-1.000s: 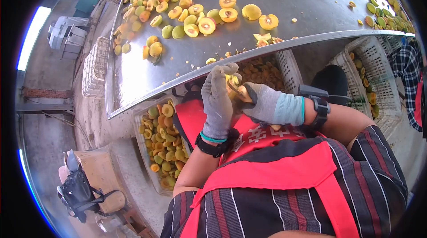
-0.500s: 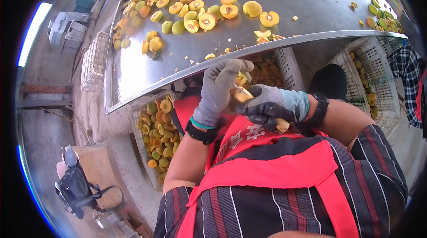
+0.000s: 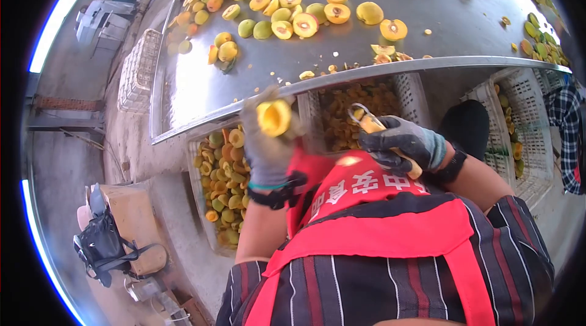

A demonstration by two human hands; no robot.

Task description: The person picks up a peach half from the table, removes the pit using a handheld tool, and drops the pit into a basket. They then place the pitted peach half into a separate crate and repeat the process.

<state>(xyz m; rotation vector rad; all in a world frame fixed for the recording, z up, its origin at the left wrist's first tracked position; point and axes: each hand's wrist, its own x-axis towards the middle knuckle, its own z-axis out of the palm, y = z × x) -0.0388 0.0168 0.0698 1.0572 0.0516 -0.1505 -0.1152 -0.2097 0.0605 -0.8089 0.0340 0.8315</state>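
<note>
My left hand (image 3: pixel 267 143), in a grey glove and blurred by motion, holds a yellow fruit half (image 3: pixel 273 117) with a hollow in its cut face. My right hand (image 3: pixel 400 144), gloved in grey and black, is closed around a wooden-handled tool (image 3: pixel 371 123) with a metal loop at its end. The two hands are apart, in front of the metal table's near edge. Cut fruit halves (image 3: pixel 305 25) lie on the metal table (image 3: pixel 293 76), with small scraps near its edge.
Under the table edge, a crate (image 3: pixel 410 97) holds fruit pieces. Left of it, another crate (image 3: pixel 210 234) is full of halves. More white crates (image 3: pixel 528 100) stand at right, beside a person's checked sleeve (image 3: pixel 563 112). A black bag (image 3: pixel 101 243) rests at lower left.
My left hand has moved left, away from the tool, and the fruit's hollow face now shows. My right hand has shifted slightly right, with the tool's loop now exposed. The view has shifted a little.
</note>
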